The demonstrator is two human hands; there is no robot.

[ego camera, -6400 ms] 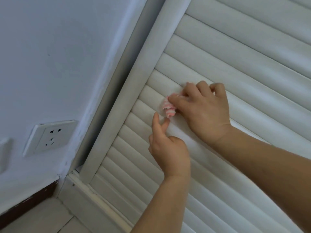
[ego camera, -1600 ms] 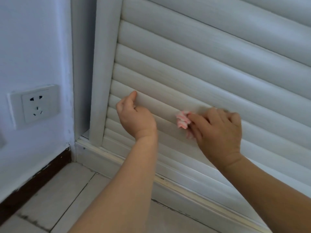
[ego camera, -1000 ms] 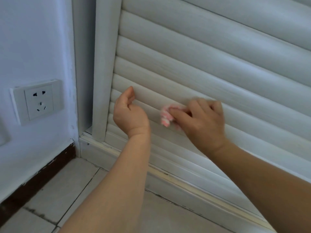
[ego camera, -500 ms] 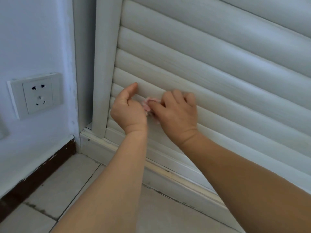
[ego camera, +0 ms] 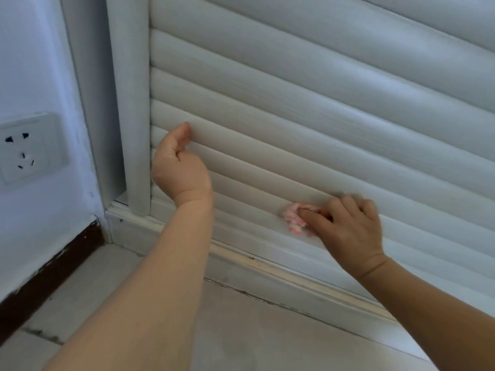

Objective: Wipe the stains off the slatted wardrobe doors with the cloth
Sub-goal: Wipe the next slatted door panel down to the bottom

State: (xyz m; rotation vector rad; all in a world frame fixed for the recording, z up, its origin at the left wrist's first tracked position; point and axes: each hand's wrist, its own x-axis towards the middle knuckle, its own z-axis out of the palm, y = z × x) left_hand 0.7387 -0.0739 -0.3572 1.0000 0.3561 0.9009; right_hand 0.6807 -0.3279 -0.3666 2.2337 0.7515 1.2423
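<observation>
A: Nearest us, at 6 o'clock, only bare floor (ego camera: 241, 330) and two forearms. What has the right hand (ego camera: 351, 231) got?

B: Its grip is closed round the cloth (ego camera: 294, 219), a small pink-and-white wad bunched under thumb and fingertips, pressed on a low slat of the wardrobe door (ego camera: 321, 108) at about 4 o'clock.

A: How would it handle?

B: Light, soft and crushable, I'd judge. It will squash into the grooves between slats. Best held bunched as now, with a tuft left proud of the fingertips.

A: And the left hand (ego camera: 179, 167)?

B: At 9 o'clock, loosely curled, holding nothing, thumb tip against a slat's underside just beside the door frame (ego camera: 131, 103).

A: The slats?

B: Stiff and smooth-looking; thin, so probably better pressed gently. Farther left, a wall socket (ego camera: 26, 148).
</observation>
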